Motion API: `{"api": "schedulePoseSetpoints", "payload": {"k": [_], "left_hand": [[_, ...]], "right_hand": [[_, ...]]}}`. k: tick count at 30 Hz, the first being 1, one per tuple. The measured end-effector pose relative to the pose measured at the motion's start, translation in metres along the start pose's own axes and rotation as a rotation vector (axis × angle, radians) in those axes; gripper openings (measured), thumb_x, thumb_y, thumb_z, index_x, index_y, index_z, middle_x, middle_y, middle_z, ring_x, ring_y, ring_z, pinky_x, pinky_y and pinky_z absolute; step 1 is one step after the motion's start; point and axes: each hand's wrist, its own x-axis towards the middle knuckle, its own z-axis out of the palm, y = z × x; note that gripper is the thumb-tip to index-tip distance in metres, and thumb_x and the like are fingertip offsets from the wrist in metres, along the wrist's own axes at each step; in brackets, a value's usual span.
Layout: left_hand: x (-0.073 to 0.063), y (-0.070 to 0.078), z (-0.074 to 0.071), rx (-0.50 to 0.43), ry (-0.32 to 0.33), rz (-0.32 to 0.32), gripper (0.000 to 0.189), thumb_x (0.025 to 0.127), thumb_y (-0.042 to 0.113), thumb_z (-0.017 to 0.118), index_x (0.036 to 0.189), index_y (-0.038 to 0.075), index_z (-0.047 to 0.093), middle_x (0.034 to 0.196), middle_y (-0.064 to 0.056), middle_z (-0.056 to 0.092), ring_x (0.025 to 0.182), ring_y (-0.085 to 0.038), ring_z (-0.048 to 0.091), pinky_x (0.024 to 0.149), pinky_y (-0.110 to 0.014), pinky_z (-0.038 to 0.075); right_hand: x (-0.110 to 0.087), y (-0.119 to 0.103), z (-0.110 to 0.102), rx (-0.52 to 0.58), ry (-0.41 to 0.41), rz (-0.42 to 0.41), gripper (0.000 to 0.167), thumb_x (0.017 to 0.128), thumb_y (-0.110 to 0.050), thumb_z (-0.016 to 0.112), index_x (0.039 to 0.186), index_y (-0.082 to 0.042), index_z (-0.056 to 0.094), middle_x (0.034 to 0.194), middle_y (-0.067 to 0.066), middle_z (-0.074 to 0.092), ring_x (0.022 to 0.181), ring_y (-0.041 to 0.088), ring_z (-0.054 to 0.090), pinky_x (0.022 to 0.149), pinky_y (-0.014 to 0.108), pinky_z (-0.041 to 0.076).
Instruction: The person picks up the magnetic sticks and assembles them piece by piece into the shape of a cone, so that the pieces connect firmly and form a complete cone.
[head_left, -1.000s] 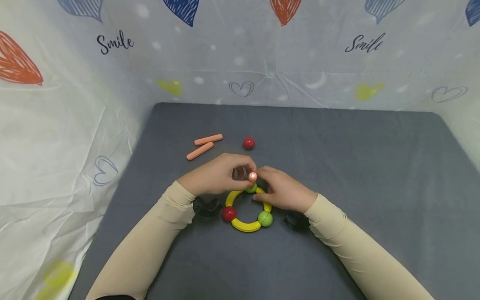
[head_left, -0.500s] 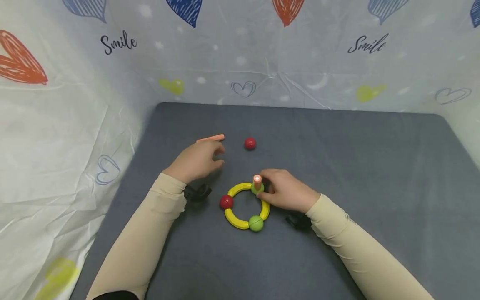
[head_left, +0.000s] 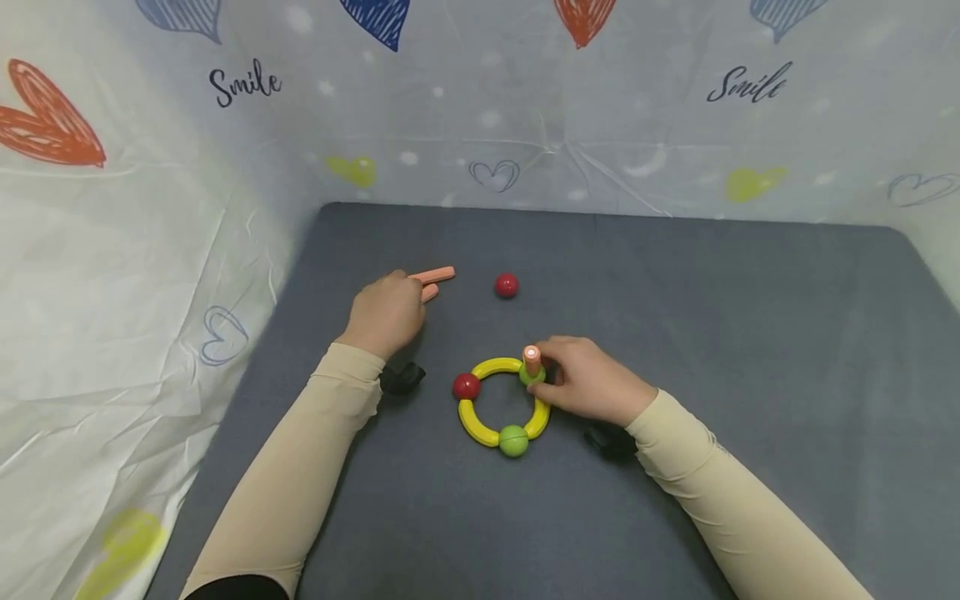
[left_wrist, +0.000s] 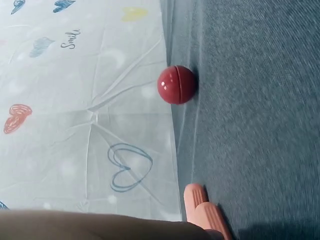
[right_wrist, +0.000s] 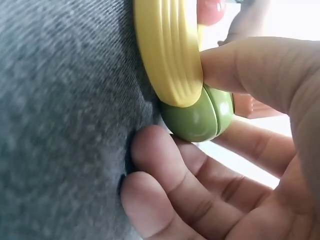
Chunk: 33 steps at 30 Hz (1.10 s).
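Yellow curved pieces (head_left: 474, 425) joined by a red ball (head_left: 467, 386), a front green ball (head_left: 513, 441) and a far green ball (head_left: 527, 375) form a ring on the table. An orange stick (head_left: 532, 358) stands upright on the far green ball. My right hand (head_left: 596, 382) grips that green ball (right_wrist: 192, 120) between thumb and fingers, the thumb also against a yellow piece (right_wrist: 172, 55). At the left, my left hand (head_left: 386, 312) is over two loose orange sticks, the farther stick (head_left: 437, 275) and the nearer stick (head_left: 430, 292). Its fingertips are mostly hidden.
A loose red ball (head_left: 506, 285) lies behind the ring, right of the loose sticks. The dark grey table (head_left: 720, 333) meets a patterned white sheet (head_left: 600, 108) at the back and left. Black wrist-worn devices (head_left: 402, 379) sit under both wrists.
My left hand has left the upright stick and moved back and left to the loose sticks. My right hand stays at the far green ball, and the ring has turned slightly.
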Motion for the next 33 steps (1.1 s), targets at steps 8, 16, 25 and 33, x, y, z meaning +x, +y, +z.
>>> {"api": "schedulePoseSetpoints", "payload": {"k": [8,16,25,33], "left_hand": [[0.001,0.01,-0.002,-0.095,-0.206,-0.038,0.026,0.107,0.019,0.059,0.091,0.012,0.079,0.059,-0.006,0.058,0.051,-0.02,0.046,0.05,-0.031,0.031],[-0.016,0.031,-0.02,-0.521,-0.219,0.192,0.019,0.106,0.029,0.06,0.094,0.015,0.063,0.083,0.0,0.064,0.072,-0.016,0.059,0.076,-0.034,0.05],[-0.029,0.046,-0.035,-0.692,-0.231,0.362,0.01,0.095,0.012,0.071,0.1,0.019,0.064,0.088,0.007,0.071,0.081,-0.011,0.066,0.09,-0.035,0.051],[-0.025,0.049,-0.024,-0.666,-0.258,0.359,0.01,0.096,0.011,0.072,0.101,0.018,0.066,0.093,0.009,0.074,0.083,-0.011,0.067,0.075,-0.032,0.055]], "right_hand": [[-0.011,0.002,-0.004,0.042,-0.015,0.113,0.023,0.088,-0.021,0.084,0.091,-0.017,0.061,0.072,-0.003,0.052,0.065,0.012,0.049,0.062,0.029,0.043],[-0.019,0.003,-0.007,0.009,-0.04,0.19,0.029,0.088,-0.031,0.084,0.091,-0.017,0.059,0.069,-0.004,0.051,0.059,0.011,0.046,0.056,0.028,0.037],[-0.02,0.002,-0.011,-0.015,-0.038,0.187,0.03,0.089,-0.035,0.083,0.089,-0.017,0.059,0.064,-0.006,0.05,0.053,0.008,0.044,0.051,0.027,0.034],[-0.022,-0.002,-0.01,-0.019,-0.038,0.194,0.03,0.088,-0.037,0.084,0.085,-0.019,0.059,0.061,-0.007,0.051,0.05,0.007,0.046,0.049,0.027,0.036]]}}
